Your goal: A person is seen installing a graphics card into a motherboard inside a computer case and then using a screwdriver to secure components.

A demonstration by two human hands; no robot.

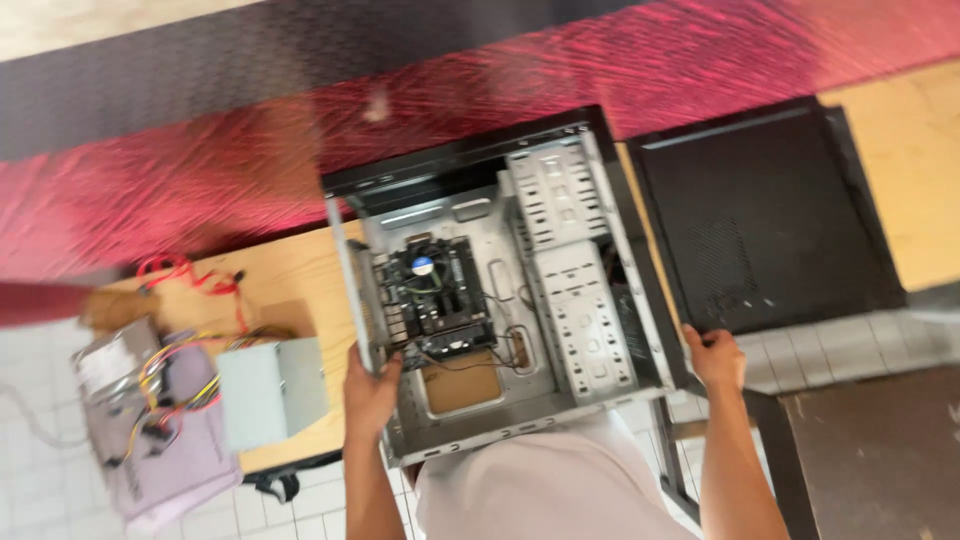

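Grey steel computer case (pixel 520 300), open side up, is being gripped at the bench's (pixel 290 275) near edge by the left hand (pixel 370 390) and right hand (pixel 716 357), each closed on a side wall, exposing its motherboard (pixel 435 295).

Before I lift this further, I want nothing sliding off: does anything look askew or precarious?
Yes. The open computer case sits skewed, its near end overhanging the wooden table, gripped by the left hand and right hand. A power supply with loose cables juts past the table's left edge.

Motion blur smeared the cables (pixel 175 375) at my left past telling apart. The case (pixel 500 290) hid my left hand's (pixel 370 385) fingers, and its near edge hid behind my shirt (pixel 550 490).
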